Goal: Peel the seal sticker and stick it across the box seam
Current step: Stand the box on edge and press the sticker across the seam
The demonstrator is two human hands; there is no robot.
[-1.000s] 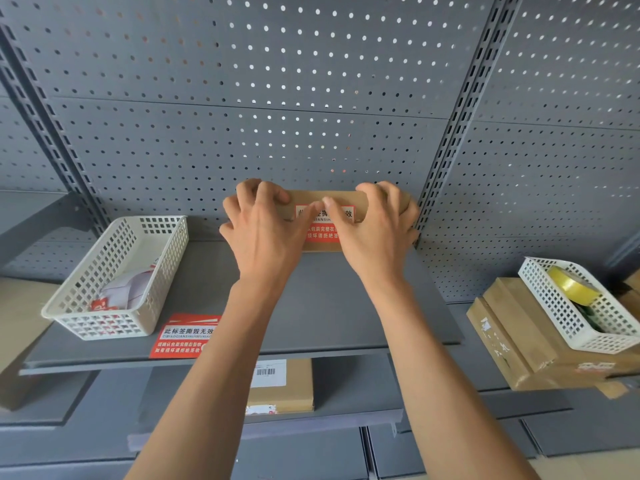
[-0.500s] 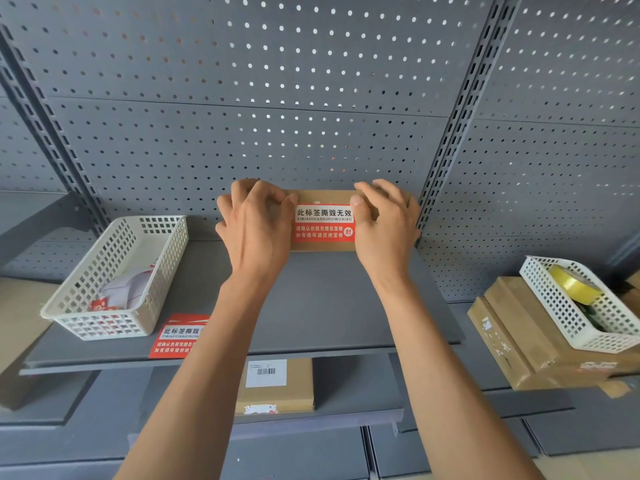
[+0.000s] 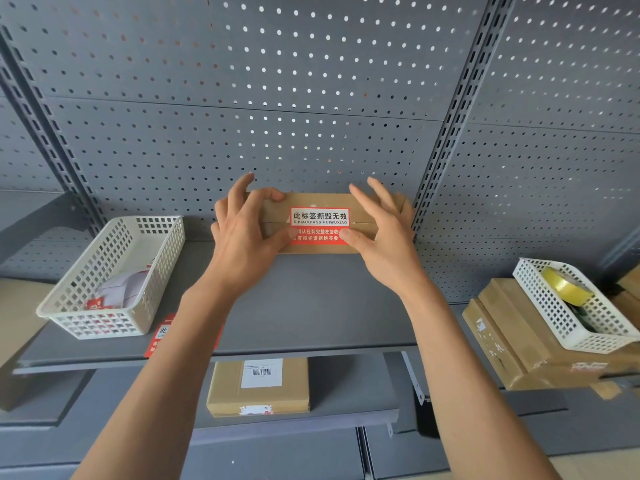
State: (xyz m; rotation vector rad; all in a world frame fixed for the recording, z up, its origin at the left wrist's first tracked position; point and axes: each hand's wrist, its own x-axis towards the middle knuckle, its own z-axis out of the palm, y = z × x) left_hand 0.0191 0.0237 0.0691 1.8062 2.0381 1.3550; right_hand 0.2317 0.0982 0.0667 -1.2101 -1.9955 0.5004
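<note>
Reaching up from the bottom of the view, two bare forearms rise toward a grey shelf [image 3: 311,306] and frame everything that matters here. Nearest, on a lower shelf, lies a flat cardboard parcel [image 3: 258,388] with a barcode label, no part of this job as far as one can judge. On the front edge of the grey shelf a spare red sticker [image 3: 161,336] shows beside the left forearm, just right of a white basket [image 3: 114,275] that seems to hold more of the same (the contents are too jumbled to be sure).

Farther back, against the pegboard [image 3: 311,98], sits the box [image 3: 329,223], and the seal sticker [image 3: 319,225] lies flat on its top, its white half above the seam [image 3: 362,223] and its red half below. By that the task looks all but done: peeled, placed, and bridging the seam; only a last pressing of the edges seems left.

The left hand [image 3: 242,233] rests on the box's left end, thumb tip at the sticker's lower left corner, fingers loosely curled with one lifted. The right hand [image 3: 384,237] mirrors it, thumb on the lower right corner, fingers spread and raised off the cardboard. Neither hand grips anything; they stand apart, with the sticker between them.
</note>
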